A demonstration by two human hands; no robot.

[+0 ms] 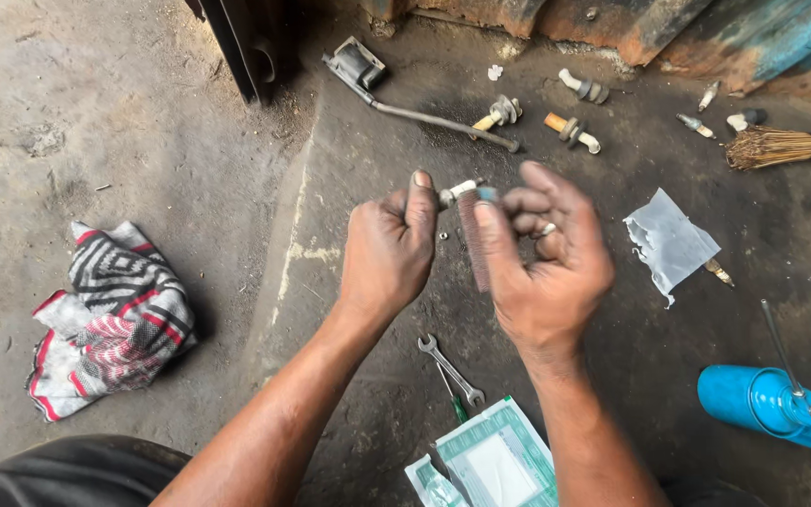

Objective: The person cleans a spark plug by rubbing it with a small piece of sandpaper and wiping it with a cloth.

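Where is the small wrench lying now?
The wrench lies on the ground low in the head view, between the two forearms, beside a green screwdriver.

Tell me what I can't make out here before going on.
Head view only:
- Small white-tipped part: mostly hidden by the left hand and right hand.
- Brown strip: blurred.
- Blue can: cut off by the right edge.
- Packets: cut off by the bottom edge.

Blue oil can [772,402], edge-cropped.
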